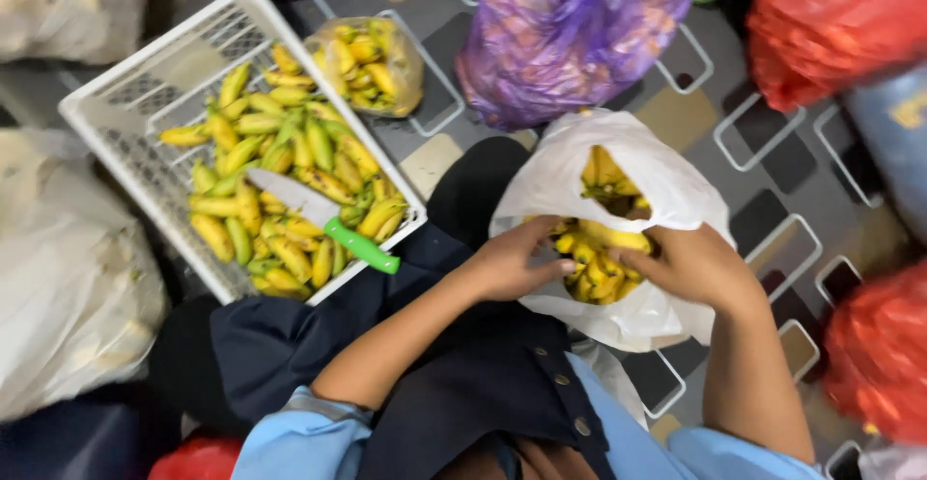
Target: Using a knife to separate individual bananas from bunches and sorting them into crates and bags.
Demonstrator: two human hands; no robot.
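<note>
Both hands at the mouth of a white plastic bag [570, 176] of small yellow bananas [599, 253].

Left hand [512, 266]: fingers curled on the bag's left rim, gripping the plastic, fingertips touching the bananas. Right hand [690, 266]: closed on the bag's right rim, holding the mouth open. Bag resting on the lap, over dark clothing, above the patterned floor [676, 113]. To the left, just beside the knee: white crate [126, 94] filled with green-yellow bananas; knife [323, 219] with green handle lying on top, blade pointing up-left. Behind the crate: small clear bag of bananas [372, 63]. Around the floor: purple bag [570, 31], red bags [830, 21], pale sacks [68, 277].
</note>
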